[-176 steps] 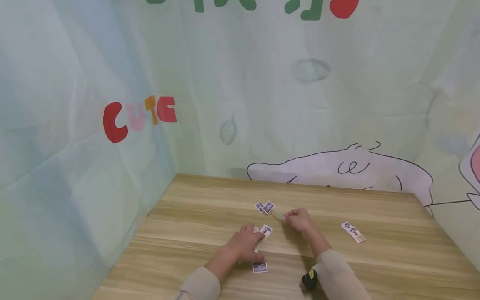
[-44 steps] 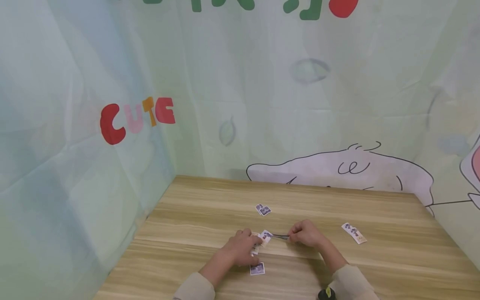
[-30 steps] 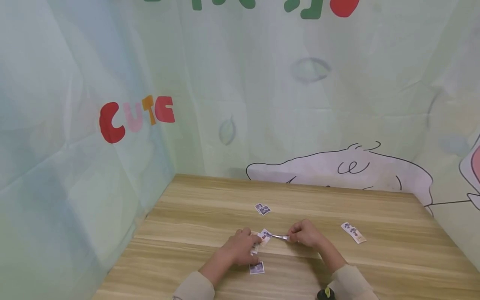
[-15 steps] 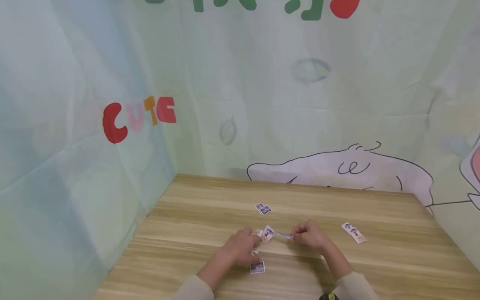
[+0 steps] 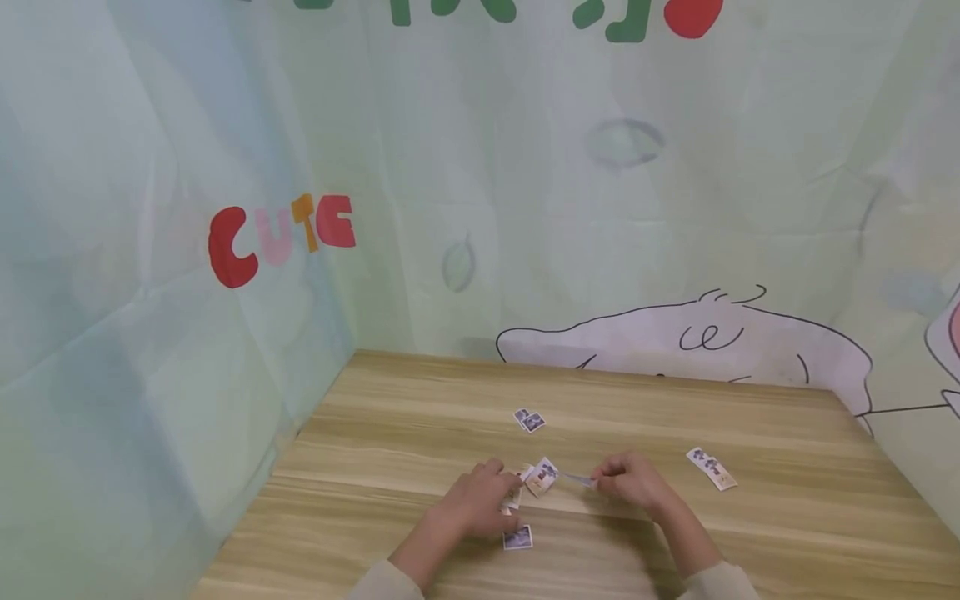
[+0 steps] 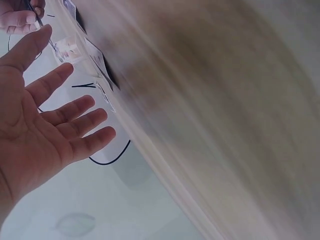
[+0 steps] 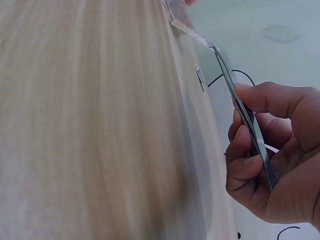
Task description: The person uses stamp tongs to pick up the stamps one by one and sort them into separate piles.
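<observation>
My right hand point(image 5: 633, 483) pinches metal tweezers point(image 7: 245, 112) between thumb and fingers. At the tweezers' tips is a small printed paper card point(image 5: 542, 477), tilted and raised above the table in the right wrist view. My left hand point(image 5: 480, 498) is close by on the left, its fingers spread and slightly bent over more small cards point(image 5: 517, 493), partly hidden by the fingers. In the left wrist view its palm shows nothing held. A purple picture card point(image 5: 517, 537) lies just below the left thumb.
Two overlapping purple cards point(image 5: 533, 422) lie farther back on the wooden table point(image 5: 420, 400). To the right is a short strip of printed cards point(image 5: 712, 469). A printed cloth backdrop point(image 5: 465, 167) rises along the table's back and left edges.
The tweezers first dealt with the two purple cards at the back, now more overlapped. Then they took the small printed card beside my left hand and drew it slightly right. My left hand barely moved.
</observation>
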The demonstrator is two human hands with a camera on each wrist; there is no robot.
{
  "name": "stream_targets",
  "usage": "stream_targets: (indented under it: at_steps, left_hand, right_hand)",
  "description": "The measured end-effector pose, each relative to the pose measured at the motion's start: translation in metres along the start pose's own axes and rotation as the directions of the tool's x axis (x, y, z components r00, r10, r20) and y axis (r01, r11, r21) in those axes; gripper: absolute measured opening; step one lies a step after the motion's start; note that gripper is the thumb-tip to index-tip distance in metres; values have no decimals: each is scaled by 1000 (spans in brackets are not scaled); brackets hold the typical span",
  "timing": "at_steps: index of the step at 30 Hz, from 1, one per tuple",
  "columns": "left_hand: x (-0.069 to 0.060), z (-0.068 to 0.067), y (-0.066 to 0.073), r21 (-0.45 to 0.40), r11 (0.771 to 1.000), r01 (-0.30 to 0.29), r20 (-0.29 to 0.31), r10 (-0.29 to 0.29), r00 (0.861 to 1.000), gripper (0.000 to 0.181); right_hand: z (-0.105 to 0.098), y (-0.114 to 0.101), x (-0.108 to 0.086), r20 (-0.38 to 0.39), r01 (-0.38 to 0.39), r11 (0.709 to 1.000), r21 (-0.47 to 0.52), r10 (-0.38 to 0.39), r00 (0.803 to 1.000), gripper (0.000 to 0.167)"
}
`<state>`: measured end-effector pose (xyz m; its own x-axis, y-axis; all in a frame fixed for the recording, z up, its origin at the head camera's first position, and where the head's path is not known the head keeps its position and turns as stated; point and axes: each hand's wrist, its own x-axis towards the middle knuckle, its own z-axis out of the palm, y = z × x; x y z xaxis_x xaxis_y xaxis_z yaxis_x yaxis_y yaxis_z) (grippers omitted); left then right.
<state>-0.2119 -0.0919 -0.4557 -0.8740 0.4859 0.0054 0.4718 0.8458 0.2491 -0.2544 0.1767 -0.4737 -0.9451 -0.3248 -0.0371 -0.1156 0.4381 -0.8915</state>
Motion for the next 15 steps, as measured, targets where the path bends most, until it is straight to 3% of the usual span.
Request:
stream_targets:
  at_steps: [9, 15]
  left_hand:
    - [-2, 0, 2, -30, 1000, -6, 6, 6, 1000, 54]
    - [-2, 3, 2, -7, 1000, -9, 16, 9, 1000, 53]
  right_hand:
    - [-7, 2, -9, 23, 0, 1000, 26, 0, 1000, 13]
    - [-10, 3, -14, 68, 19, 999, 48, -22, 997, 12]
